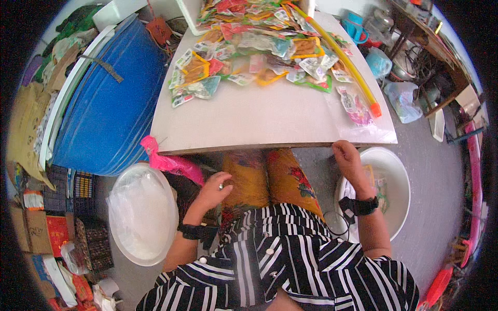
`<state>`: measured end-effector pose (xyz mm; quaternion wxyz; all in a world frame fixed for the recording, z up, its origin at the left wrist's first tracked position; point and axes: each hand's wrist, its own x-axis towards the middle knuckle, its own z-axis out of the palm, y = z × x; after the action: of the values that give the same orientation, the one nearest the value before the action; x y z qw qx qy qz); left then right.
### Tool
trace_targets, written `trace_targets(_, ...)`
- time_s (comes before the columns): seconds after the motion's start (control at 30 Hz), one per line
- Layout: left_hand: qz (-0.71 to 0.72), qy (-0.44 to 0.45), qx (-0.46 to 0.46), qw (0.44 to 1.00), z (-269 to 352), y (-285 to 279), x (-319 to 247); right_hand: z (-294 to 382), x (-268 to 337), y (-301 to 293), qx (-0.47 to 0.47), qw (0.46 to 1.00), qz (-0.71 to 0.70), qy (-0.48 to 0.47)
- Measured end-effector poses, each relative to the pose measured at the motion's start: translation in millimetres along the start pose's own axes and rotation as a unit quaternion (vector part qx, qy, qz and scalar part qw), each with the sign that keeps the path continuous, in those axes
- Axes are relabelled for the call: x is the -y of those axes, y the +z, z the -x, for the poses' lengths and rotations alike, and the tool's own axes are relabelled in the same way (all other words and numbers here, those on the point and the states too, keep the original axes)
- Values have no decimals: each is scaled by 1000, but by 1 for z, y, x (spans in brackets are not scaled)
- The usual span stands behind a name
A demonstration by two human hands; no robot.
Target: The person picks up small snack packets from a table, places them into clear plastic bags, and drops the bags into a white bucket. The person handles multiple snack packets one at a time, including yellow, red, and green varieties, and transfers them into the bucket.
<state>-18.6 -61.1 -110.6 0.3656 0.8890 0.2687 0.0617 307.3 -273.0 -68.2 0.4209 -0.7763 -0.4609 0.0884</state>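
My left hand, with a ring on one finger, hovers over my left thigh below the edge of the white table; I see nothing in it, its fingers loosely curled. My right hand is at the table's near right edge, fingers curled; whether it holds something small is hidden. Small printed plastic food packets lie heaped at the table's far side, spilling from a white foam box. A yellow tube with orange ends lies across them at the right. One pinkish packet lies apart near its lower end.
Left of my legs stands a white tub with clear plastic bags; a pink plastic bag hangs at the table corner. A white bucket with packets stands under my right forearm. A large blue barrel is left of the table.
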Motion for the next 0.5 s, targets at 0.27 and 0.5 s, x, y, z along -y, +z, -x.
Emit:
trace_targets(0.27,151,-128,-217,956,61,-87,16,-51,48,34,-29,996,27,-80)
trace_targets(0.5,-117,-323,-227,911,142,-132,124,-64,25,54,-56,997,-3,-52)
